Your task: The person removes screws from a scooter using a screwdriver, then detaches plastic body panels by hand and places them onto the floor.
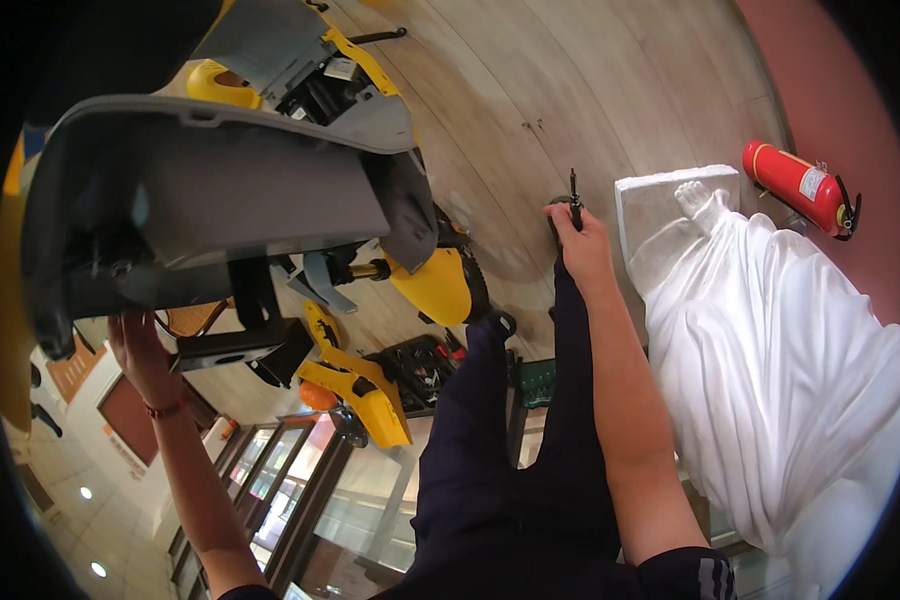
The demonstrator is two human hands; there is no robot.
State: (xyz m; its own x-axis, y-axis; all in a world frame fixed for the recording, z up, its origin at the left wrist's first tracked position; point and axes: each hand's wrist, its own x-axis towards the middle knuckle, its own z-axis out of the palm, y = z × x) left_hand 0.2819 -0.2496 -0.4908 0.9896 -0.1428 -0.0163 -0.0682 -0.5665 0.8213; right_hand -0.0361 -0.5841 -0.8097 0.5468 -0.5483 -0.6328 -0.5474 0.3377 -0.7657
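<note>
A large dark grey plastic panel point(260, 195) of a yellow and grey scooter fills the upper left. My left hand point(142, 355) is raised against its lower edge at the left, fingers closed on that edge and their tips hidden by the panel. On the other side, my right hand point(582, 240) is shut around a screwdriver point(575, 198), whose dark tip points up and away from the scooter. Below the panel hangs a black box-shaped part point(235, 345). The scooter's yellow fender point(432, 287) shows between the panel and my legs.
At right lies a white draped statue point(750, 330) with a square base, near a red fire extinguisher point(795, 187). A black tool tray point(415, 370), yellow body parts point(370, 400) and a green case point(537, 383) are close to my legs. Glass display cases point(360, 500) stand behind.
</note>
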